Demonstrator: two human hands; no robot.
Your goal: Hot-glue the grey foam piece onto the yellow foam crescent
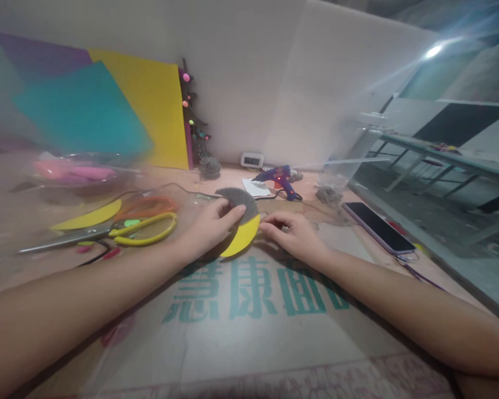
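From my end I see a crescent [251,219], grey above, yellow below. The scissors [100,229] have yellow and orange handles [139,242], the glue gun [281,176] is purplish blue, and teal lettering [251,291] marks the pale sheet [249,349].

So there's a plain off-white wall [258,94] at 12 o'clock, a glaring white light [433,51] around 2, a long greenish thin-legged table [478,162] near 3, dull grey floor [453,257] past that.

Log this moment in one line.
left hand: holds yellow crescent, partly covered in grey yarn; right hand: beside its outer edge
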